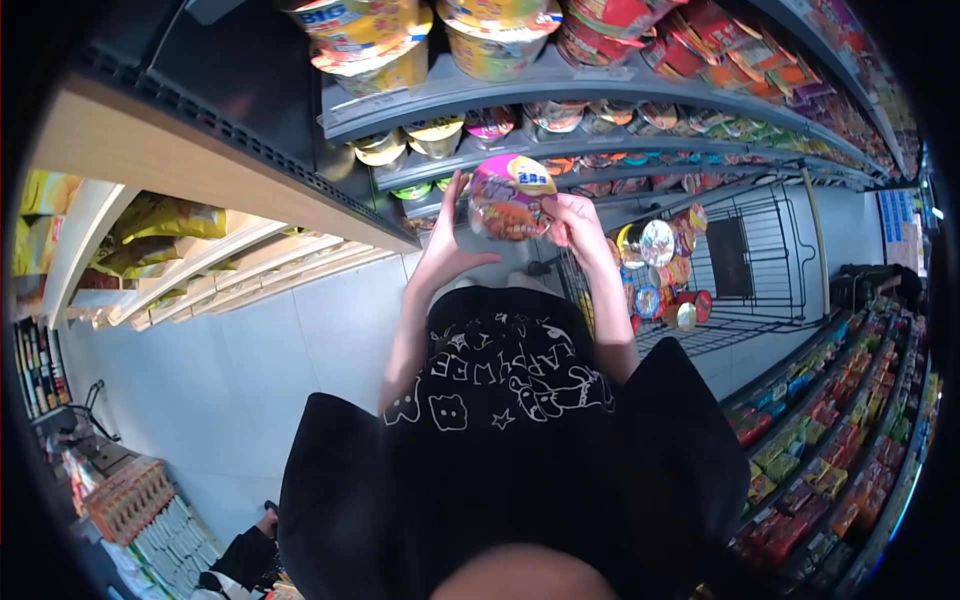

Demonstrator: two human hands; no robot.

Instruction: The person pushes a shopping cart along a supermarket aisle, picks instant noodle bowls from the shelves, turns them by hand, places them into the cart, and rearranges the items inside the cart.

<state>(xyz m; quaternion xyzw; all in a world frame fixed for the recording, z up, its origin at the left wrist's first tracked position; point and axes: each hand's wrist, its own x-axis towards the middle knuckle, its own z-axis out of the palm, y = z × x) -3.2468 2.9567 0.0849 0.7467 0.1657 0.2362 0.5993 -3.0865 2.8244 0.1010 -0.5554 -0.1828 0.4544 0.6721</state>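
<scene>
In the head view, my right hand [580,235] grips an instant noodle bowl [508,200] by its right side. The bowl has a purple-pink lid and a printed side, and it is tilted so that both show. Just left of it is my left hand [445,245], with its fingers stretched upward and the thumb held apart. Whether those fingertips touch the bowl I cannot tell. Behind the bowl, the lower shelf [450,160] carries other noodle bowls, among them yellow-lidded ones and a pink-lidded one [490,122].
On my right stands a wire shopping cart [790,270] with several noodle cups [655,245] inside. The upper shelf [400,112] bears yellow and red bowls. Wooden shelves [240,255] with yellow bags are at the left. More packed shelves [830,440] line the far right. Another person [250,555] is at lower left.
</scene>
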